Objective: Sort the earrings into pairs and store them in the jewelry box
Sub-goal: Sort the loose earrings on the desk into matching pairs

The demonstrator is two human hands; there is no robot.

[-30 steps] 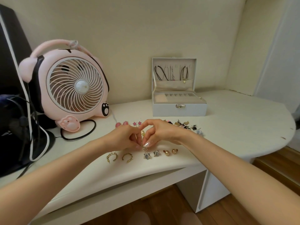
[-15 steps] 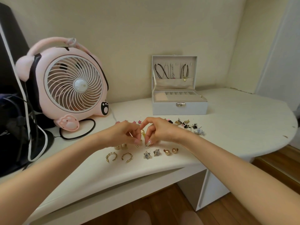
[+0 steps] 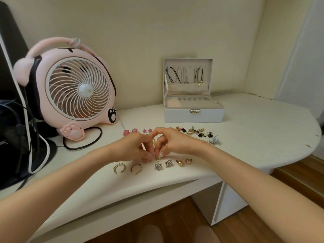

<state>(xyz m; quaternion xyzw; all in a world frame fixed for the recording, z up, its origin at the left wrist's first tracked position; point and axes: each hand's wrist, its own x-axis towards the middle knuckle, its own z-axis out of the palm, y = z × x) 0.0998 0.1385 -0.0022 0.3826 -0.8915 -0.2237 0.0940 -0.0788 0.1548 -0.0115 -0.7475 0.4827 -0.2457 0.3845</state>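
Note:
My left hand (image 3: 130,149) and my right hand (image 3: 172,142) meet over the white desk (image 3: 254,130), fingertips down. My right hand pinches a small gold dangly earring (image 3: 158,158) at the desk surface; my left hand's fingertips pinch a similar small earring (image 3: 149,160) beside it. In front lie paired gold cuff earrings (image 3: 119,168), blue star earrings (image 3: 158,166) and gold ball earrings (image 3: 180,162). Behind my hands sit pink round earrings (image 3: 126,132) and pink star earrings (image 3: 144,131). An unsorted heap of earrings (image 3: 198,134) lies right. The open white jewelry box (image 3: 192,113) stands behind.
A pink cat-shaped desk fan (image 3: 75,95) stands at the left with its black cable (image 3: 84,146) looped on the desk. Dark equipment with cables (image 3: 15,128) fills the far left. The desk's curved front edge runs just below the earrings; wooden floor lies below.
Both hands lowered their fingertips from just above the desk down to its surface, behind the blue star pair. The two small gold earrings came down with them.

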